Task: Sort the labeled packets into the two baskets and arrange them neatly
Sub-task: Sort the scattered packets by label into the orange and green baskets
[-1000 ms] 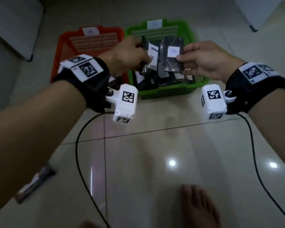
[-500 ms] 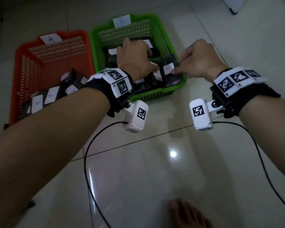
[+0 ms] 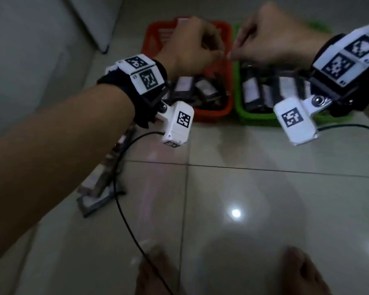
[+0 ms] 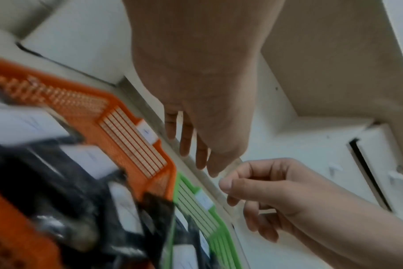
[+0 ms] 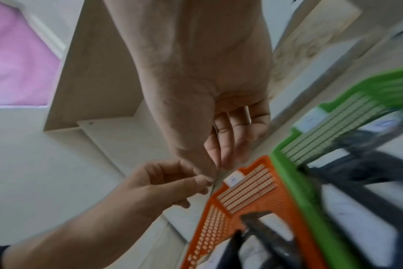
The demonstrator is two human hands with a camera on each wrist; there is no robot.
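Both hands hover above the two baskets, fingertips nearly meeting. Left hand (image 3: pixel 190 47) and right hand (image 3: pixel 271 39) have loosely curled fingers and hold nothing visible. Packets (image 3: pixel 251 92) lie in the green basket (image 3: pixel 239 111) and the orange basket (image 3: pixel 211 112). Further packets (image 3: pixel 98 188) lie on the floor (image 3: pixel 243 188), left of the baskets, probably awaiting sorting.

Blurred packets, unreadable labels

Below the fingertips, the dark packets (image 4: pixel 85 196) smear with motion; their white labels (image 3: pixel 250 90) are illegible, and the green basket (image 3: pixel 256 118) runs behind the right hand (image 3: pixel 271 37).
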